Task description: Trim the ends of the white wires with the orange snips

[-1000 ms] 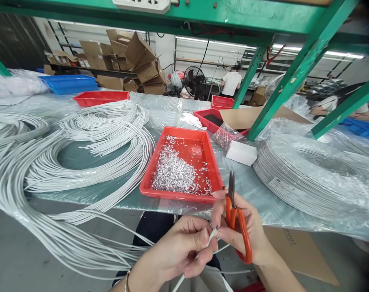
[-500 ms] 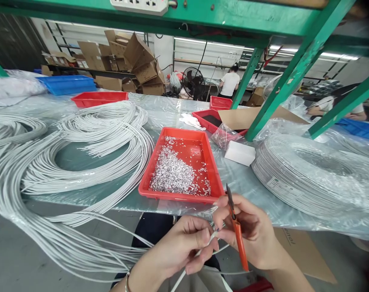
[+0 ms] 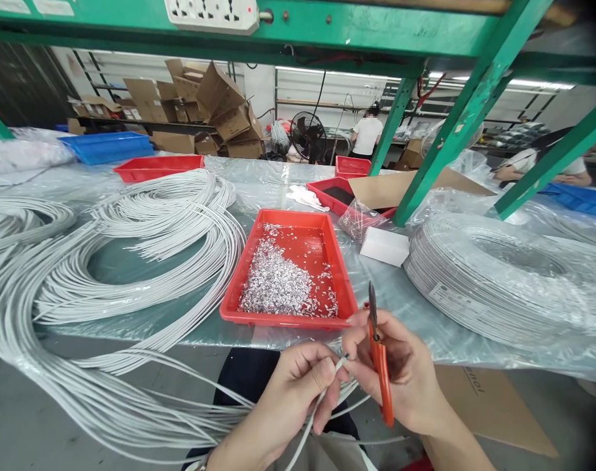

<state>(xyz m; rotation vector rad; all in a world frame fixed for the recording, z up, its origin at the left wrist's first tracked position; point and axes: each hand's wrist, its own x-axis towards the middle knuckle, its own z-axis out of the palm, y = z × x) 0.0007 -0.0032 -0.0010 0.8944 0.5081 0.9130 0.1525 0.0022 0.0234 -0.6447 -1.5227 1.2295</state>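
Observation:
My left hand (image 3: pixel 302 376) pinches a white cable (image 3: pixel 307 428) near its end, between thumb and fingers. Close against it, my right hand (image 3: pixel 396 366) has its thumb and index finger at the cable's tip. Orange-handled scissors (image 3: pixel 383 376) lie across the right palm, seen nearly edge-on, dark blades pointing up. A small dark bit shows at the cable tip, too small to make out. Just beyond the hands, a red tray (image 3: pixel 349 297) holds a heap of tiny shiny metal pieces (image 3: pixel 275 281). Long white cables (image 3: pixel 145 399) sag from the table's left side towards my lap.
Coiled white cables (image 3: pixel 82 294) cover the left of the plastic-covered table. A large wrapped cable coil (image 3: pixel 455 281) and a white box (image 3: pixel 385 246) sit right. Green posts (image 3: pixel 449 140) rise behind them. Farther back are a blue tray (image 3: pixel 108 147), a fan (image 3: pixel 308 136) and a person (image 3: pixel 368 134).
The view has tilted up slightly. My left fingers have shifted along the cable, and its tip shows more clearly between both hands. The scissors stay in my right hand, turned slightly more upright.

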